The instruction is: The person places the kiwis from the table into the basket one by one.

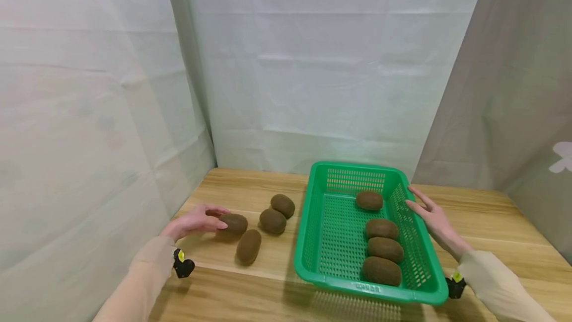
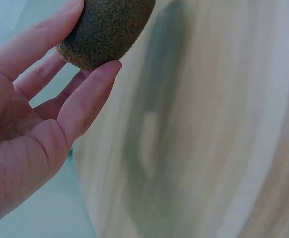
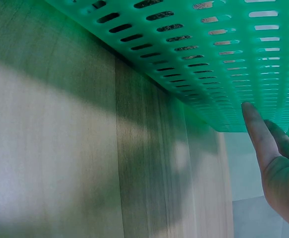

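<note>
My left hand (image 1: 201,221) pinches a brown, fuzzy kiwi (image 1: 234,223) between thumb and fingertips, at the left of the table. In the left wrist view that kiwi (image 2: 109,32) sits at the ends of the fingers, its palm side empty. Three more kiwis lie just right of it: one nearer me (image 1: 249,247), and a pair (image 1: 272,221) close together. A green plastic basket (image 1: 304,242) stands to the right, with several kiwis (image 1: 385,249) along its right side. Against the basket's right wall, my right hand (image 1: 435,217) rests extended fingers near the rim; the right wrist view shows a fingertip (image 3: 248,111) at the slotted wall.
The wooden table (image 1: 268,284) carries everything. Pale cloth sheets (image 1: 330,88) hang behind it and on both sides, close to its edges. The basket's slotted walls rise around the fruit inside.
</note>
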`<state>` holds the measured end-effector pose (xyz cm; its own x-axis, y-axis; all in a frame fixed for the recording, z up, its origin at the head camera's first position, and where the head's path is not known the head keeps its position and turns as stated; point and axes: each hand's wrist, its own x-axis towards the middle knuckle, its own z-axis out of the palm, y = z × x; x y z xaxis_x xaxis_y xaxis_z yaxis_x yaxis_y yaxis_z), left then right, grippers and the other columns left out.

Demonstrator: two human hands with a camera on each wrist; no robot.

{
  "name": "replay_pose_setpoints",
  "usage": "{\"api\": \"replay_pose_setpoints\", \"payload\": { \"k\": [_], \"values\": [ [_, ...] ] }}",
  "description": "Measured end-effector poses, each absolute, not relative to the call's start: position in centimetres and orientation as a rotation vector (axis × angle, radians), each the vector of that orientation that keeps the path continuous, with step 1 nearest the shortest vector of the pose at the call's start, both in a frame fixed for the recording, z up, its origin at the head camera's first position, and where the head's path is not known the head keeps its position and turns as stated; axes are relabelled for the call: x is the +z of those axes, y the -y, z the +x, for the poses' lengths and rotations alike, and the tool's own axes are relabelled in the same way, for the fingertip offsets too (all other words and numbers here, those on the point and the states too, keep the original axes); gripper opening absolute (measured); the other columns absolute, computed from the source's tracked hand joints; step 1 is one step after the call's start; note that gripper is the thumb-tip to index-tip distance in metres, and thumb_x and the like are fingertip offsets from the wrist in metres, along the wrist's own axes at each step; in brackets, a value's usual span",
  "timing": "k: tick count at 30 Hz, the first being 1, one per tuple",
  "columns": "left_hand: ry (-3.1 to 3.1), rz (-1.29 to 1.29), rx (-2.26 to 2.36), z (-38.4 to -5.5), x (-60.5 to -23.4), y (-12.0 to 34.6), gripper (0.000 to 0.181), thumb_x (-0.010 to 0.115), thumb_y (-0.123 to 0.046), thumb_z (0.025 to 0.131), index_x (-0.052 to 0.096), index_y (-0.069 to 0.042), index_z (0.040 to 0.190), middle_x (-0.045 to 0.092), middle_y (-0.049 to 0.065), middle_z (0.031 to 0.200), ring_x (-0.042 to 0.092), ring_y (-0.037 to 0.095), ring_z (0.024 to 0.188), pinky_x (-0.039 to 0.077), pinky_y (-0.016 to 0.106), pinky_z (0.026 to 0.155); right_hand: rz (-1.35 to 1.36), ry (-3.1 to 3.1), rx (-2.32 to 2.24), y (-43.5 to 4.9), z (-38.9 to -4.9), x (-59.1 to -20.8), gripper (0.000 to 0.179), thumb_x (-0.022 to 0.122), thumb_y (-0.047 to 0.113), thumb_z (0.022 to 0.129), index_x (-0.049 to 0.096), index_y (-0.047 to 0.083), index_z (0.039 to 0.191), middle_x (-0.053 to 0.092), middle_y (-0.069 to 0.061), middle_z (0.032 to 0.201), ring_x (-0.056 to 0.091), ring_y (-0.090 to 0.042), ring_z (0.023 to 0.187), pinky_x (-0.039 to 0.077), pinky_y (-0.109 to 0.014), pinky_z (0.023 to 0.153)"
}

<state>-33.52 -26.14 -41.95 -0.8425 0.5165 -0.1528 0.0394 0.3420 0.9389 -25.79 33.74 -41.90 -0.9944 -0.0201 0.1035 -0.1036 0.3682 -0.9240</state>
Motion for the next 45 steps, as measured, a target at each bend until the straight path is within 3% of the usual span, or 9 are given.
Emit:
{"api": "replay_pose_setpoints", "payload": {
  "k": [8, 17, 25, 29, 40, 45],
  "values": [
    [-2.188, 0.521, 1.543, -34.5, -39.9, 25.2, 0.053, 0.07, -0.009, 0.079, 0.048, 0.009, 0.124, 0.045, 0.022, 0.119, 0.054, 0.025, 0.098, 0.046, 0.039, 0.082, 0.11, 2.53, 1.74, -33.7, -25.8, -41.8, 0.064, 0.046, 0.039, 0.094, 0.017, 0.015, 0.146, 0.014, -0.026, 0.143, 0.032, -0.045, 0.118, 0.043, -0.045, 0.08],
    [-2.21, 0.63, 1.483, -35.4, -37.0, 22.4, 0.051, 0.072, -0.012, 0.078, 0.052, 0.003, 0.123, 0.049, 0.018, 0.119, 0.055, 0.026, 0.099, 0.046, 0.036, 0.082, 0.115, 2.531, 1.729, -33.6, -25.8, -41.9, 0.064, 0.047, 0.038, 0.094, 0.017, 0.014, 0.146, 0.015, -0.027, 0.142, 0.03, -0.047, 0.118, 0.041, -0.051, 0.082],
    [-2.306, 0.802, 1.242, -35.7, -34.4, 18.7, 0.047, 0.073, -0.025, 0.077, 0.059, -0.015, 0.121, 0.051, 0.005, 0.123, 0.045, 0.023, 0.112, 0.043, 0.037, 0.085, 0.118, 2.531, 1.689, -33.6, -25.8, -42.0, 0.065, 0.047, 0.039, 0.094, 0.018, 0.013, 0.145, 0.01, -0.024, 0.145, 0.024, -0.048, 0.121, 0.027, -0.064, 0.088],
    [-2.283, 0.885, 1.163, -35.7, -33.3, 16.5, 0.045, 0.074, -0.027, 0.076, 0.06, -0.019, 0.119, 0.052, -0.001, 0.122, 0.047, 0.021, 0.11, 0.043, 0.037, 0.085, 0.118, 2.526, 1.688, -33.7, -25.9, -42.0, 0.064, 0.047, 0.039, 0.094, 0.018, 0.014, 0.145, 0.015, -0.026, 0.143, 0.029, -0.047, 0.119, 0.033, -0.059, 0.086],
    [-2.103, 1.072, 1.066, -36.2, -31.4, 11.4, 0.04, 0.073, -0.017, 0.078, 0.062, -0.017, 0.116, 0.057, -0.001, 0.117, 0.05, 0.023, 0.108, 0.042, 0.036, 0.086, 0.117, 2.509, 1.736, -33.5, -25.9, -42.0, 0.064, 0.047, 0.037, 0.094, 0.018, 0.012, 0.145, 0.021, -0.028, 0.14, 0.037, -0.044, 0.114, 0.046, -0.041, 0.076],
    [-2.022, 1.158, 1.02, -36.2, -30.4, 8.9, 0.041, 0.073, -0.013, 0.077, 0.062, -0.015, 0.116, 0.056, 0.0, 0.118, 0.05, 0.022, 0.107, 0.042, 0.035, 0.087, 0.117, 2.518, 1.715, -33.5, -25.8, -41.9, 0.064, 0.047, 0.038, 0.094, 0.018, 0.012, 0.145, 0.019, -0.028, 0.141, 0.033, -0.046, 0.116, 0.04, -0.051, 0.082]
  ]
}}
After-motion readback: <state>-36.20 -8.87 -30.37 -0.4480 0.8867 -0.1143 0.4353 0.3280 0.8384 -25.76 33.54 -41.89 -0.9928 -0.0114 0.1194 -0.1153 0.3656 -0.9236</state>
